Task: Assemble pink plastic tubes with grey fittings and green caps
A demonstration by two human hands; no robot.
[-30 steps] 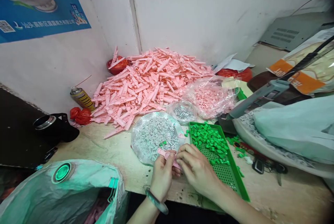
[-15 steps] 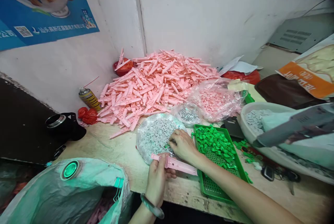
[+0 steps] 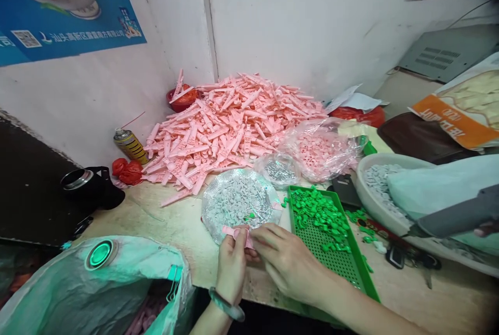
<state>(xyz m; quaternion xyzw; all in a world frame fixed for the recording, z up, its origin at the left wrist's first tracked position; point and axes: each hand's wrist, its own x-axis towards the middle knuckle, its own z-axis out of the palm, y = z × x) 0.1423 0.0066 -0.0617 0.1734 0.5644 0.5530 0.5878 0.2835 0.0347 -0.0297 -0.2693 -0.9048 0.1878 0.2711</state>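
Observation:
My left hand (image 3: 231,265) is closed around a long pink plastic piece (image 3: 229,230), one end of which sticks out past the thumb. Fingers pinched, my right hand (image 3: 288,259) meets the pink piece from the right and covers its other end; whatever those fingertips hold is hidden. Just beyond both hands lies a round, plastic-covered plate (image 3: 209,226) with small whitish parts (image 3: 230,197), thin metal pins (image 3: 260,195) and a little green part (image 3: 250,216). Beside my right forearm is a green perforated tray (image 3: 312,241) holding small green parts (image 3: 319,213).
Pink pieces (image 3: 222,127) are heaped against the wall. Clear bags hold pins (image 3: 280,169) and small pink parts (image 3: 315,150). A spray can (image 3: 130,145), an open sack (image 3: 132,252) and keys (image 3: 395,257) surround the workspace. At right, another person's hand (image 3: 487,229) holds a grey tool (image 3: 456,215).
My right hand has left the plate and come down to the pink piece in my left hand. The grey tool at right has shifted rightward.

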